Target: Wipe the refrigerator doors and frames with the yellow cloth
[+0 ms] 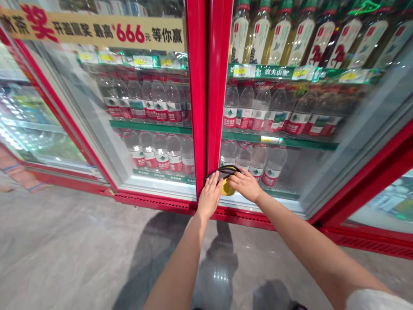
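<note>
Both my hands are low in front of the red door frames of a glass drinks cooler. Between them is a small yellow item (pixel 227 188) with a black cord loop (pixel 229 167) above it; its exact kind is unclear. My left hand (pixel 209 194) has its fingers pressed together over the item's left side and the cord's end. From the right, my right hand (pixel 247 185) curls its fingers on the yellow item and the cord. Behind the glass, just past my right hand, stand water bottles (pixel 272 172) with red and white labels.
Red door frames (pixel 221 86) meet at the centre. Green shelves (pixel 309 142) carry more water bottles, with tea bottles (pixel 280 36) above. A yellow banner (pixel 97 32) crosses the left door. Grey floor (pixel 64 258) lies below. Another person's feet (pixel 22 172) show at far left.
</note>
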`<act>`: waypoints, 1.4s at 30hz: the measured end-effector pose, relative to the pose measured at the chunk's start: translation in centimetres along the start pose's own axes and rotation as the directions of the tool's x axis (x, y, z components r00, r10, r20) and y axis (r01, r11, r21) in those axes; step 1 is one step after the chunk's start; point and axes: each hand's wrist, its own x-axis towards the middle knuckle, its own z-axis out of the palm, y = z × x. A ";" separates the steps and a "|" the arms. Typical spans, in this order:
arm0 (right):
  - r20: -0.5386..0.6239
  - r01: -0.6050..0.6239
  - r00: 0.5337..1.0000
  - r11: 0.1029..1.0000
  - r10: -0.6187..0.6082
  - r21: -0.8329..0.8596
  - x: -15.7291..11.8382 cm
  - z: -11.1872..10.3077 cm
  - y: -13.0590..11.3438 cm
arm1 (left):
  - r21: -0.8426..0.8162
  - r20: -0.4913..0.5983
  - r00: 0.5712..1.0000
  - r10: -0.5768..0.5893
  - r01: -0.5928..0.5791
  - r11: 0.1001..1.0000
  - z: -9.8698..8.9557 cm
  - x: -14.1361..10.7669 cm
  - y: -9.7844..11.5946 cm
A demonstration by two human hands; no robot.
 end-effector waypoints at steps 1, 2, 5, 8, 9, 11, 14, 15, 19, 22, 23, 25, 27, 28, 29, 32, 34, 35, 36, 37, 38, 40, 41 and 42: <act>0.004 -0.019 1.000 0.999 0.019 -0.029 -0.9 -0.7 0.7 | 0.047 0.034 0.999 0.002 -0.003 0.999 0.3 -0.3 0.2; 0.004 -0.044 0.999 0.997 0.044 -0.056 -1.8 -1.3 1.2 | 0.086 0.065 0.998 -0.005 -0.001 0.996 0.7 -0.5 0.3; -0.005 -0.069 0.998 0.994 0.068 -0.089 -3.6 -2.4 1.3 | 0.135 0.114 0.993 -0.042 0.026 0.991 1.9 -0.8 0.8; -0.020 -0.052 0.999 0.998 0.051 -0.047 -3.8 -1.5 -0.2 | 0.138 0.114 0.992 -0.045 0.029 0.990 2.3 -0.7 1.0; -0.018 -0.062 0.998 0.998 0.062 -0.023 -3.6 -0.8 -0.9 | 0.140 0.112 0.993 -0.040 0.024 0.990 2.3 -0.6 1.0; 0.004 -0.119 0.993 0.993 0.119 0.026 -3.1 0.8 -2.2 | 0.146 0.087 0.996 -0.028 0.015 0.989 2.1 -0.4 0.9; 0.075 -0.243 0.969 0.965 0.236 0.101 -3.2 3.4 -4.0 | 0.155 -0.004 0.999 -0.031 0.032 0.987 2.4 -0.7 1.1; 0.097 -0.271 0.961 0.953 0.260 0.133 -3.7 4.1 -4.5 | 0.159 -0.021 0.999 -0.031 0.034 0.987 2.7 -1.0 1.2; 0.155 -0.247 0.964 0.939 0.214 0.239 -7.8 5.9 -5.5 | 0.204 0.105 0.994 0.020 -0.041 0.978 5.3 -2.7 2.6; 0.190 -0.239 0.962 0.938 0.194 0.252 -11.6 5.7 -4.8 | 0.223 0.218 0.972 0.085 -0.134 0.966 6.8 -3.2 4.1; 0.199 -0.266 0.955 0.933 0.221 0.241 -12.4 5.5 -4.4 | 0.223 0.231 0.968 0.102 -0.155 0.962 7.1 -3.1 4.6; 0.196 -0.339 0.933 0.917 0.301 0.211 -12.8 5.3 -3.9 | 0.224 0.223 0.967 0.124 -0.175 0.959 7.3 -2.4 5.0; 0.165 -0.398 0.914 0.898 0.371 0.188 -11.7 5.6 -4.1 | 0.234 0.187 0.975 0.116 -0.159 0.959 7.2 -1.8 4.7; 0.150 -0.419 0.906 0.889 0.396 0.183 -10.8 5.9 -4.5 | 0.245 0.164 0.982 0.093 -0.132 0.961 7.1 -1.7 4.3; 0.138 -0.434 0.900 0.882 0.414 0.184 -9.7 6.4 -5.2 | 0.259 0.141 0.988 0.061 -0.097 0.961 7.0 -1.8 3.8; 0.140 -0.437 0.899 0.873 0.415 0.218 -7.5 7.9 -7.6 | 0.302 0.102 0.994 -0.040 0.007 0.953 7.2 -3.3 2.3; 0.152 -0.392 0.919 0.882 0.363 0.261 -7.8 8.7 -8.9 | 0.309 0.116 0.992 -0.054 0.016 0.951 7.9 -4.6 2.3; 0.153 -0.362 0.931 0.890 0.331 0.279 -8.6 8.9 -9.2 | 0.303 0.133 0.990 -0.042 0.000 0.953 8.4 -5.2 2.5; 0.155 -0.336 0.940 0.896 0.303 0.290 -9.7 9.0 -9.2 | 0.294 0.153 0.988 -0.024 -0.023 0.956 8.9 -5.6 3.0; 0.157 -0.319 0.946 0.901 0.284 0.295 -10.9 9.0 -9.1 | 0.284 0.172 0.985 -0.002 -0.047 0.958 9.3 -5.8 3.4; 0.160 -0.313 0.948 0.903 0.276 0.295 -12.1 8.9 -8.7 | 0.274 0.189 0.982 0.018 -0.071 0.959 9.6 -5.8 3.8; 0.167 -0.326 0.943 0.899 0.288 0.292 -13.7 8.7 -7.7 | 0.266 0.204 0.978 0.039 -0.094 0.959 9.6 -5.3 4.1; 0.165 -0.336 0.940 0.895 0.299 0.292 -13.9 8.6 -7.2 | 0.266 0.206 0.978 0.045 -0.101 0.959 9.4 -4.9 3.8; 0.156 -0.346 0.937 0.891 0.313 0.293 -13.6 8.6 -7.0 | 0.266 0.206 0.977 0.054 -0.108 0.958 8.9 -4.5 3.4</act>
